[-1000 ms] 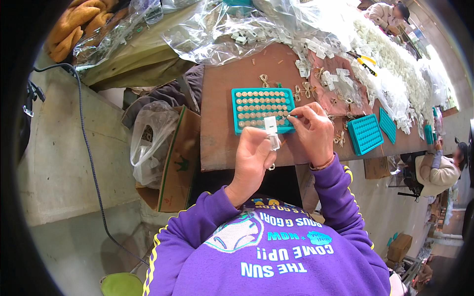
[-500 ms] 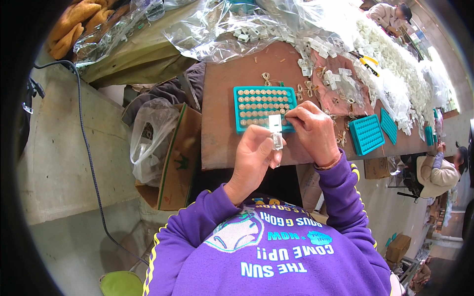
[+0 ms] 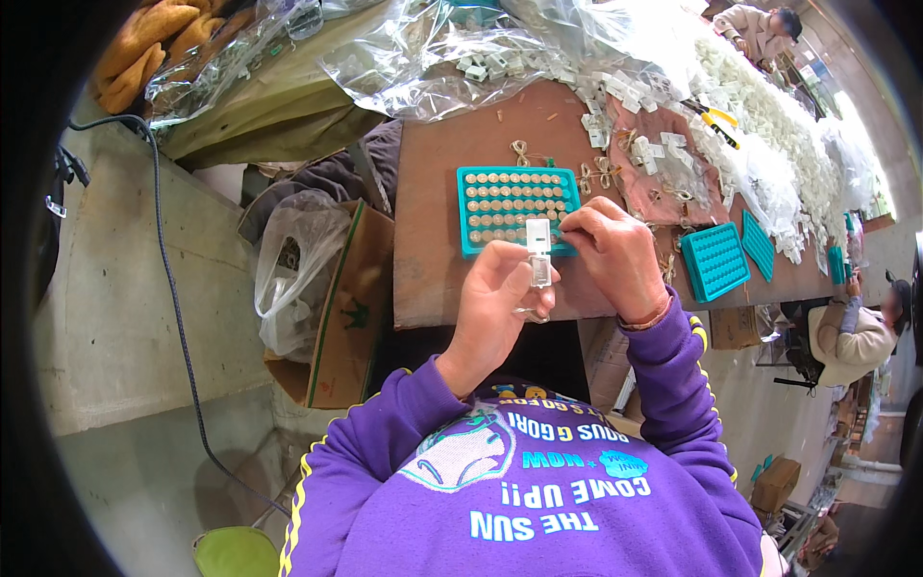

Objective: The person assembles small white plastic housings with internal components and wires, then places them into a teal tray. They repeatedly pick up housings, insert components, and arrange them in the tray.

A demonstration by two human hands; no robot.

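Note:
My left hand (image 3: 490, 306) pinches a small white and clear plastic case (image 3: 538, 236) between thumb and fingers. The case is held upright, with its white part toward the far side and its clear part nearest me. My right hand (image 3: 623, 258) is closed, thumb and fingertips together just right of the case; what they grip, if anything, is too small to make out. Just beyond both hands lies a teal tray (image 3: 463, 204) with rows of round, coin-like metal discs (image 3: 507, 205). The hands hide part of its near edge.
Looped thin wires (image 3: 603, 173) lie right of the tray. Two teal trays (image 3: 714, 264) rest farther right, near yellow-handled pliers (image 3: 719, 125) and heaped white plastic pieces (image 3: 769, 183). A cardboard box (image 3: 351, 317) with a plastic bag stands left. Other people sit at the right.
The plastic case has turned slightly in my left hand and stands straighter. My right hand has shifted a little to the right, still pinched.

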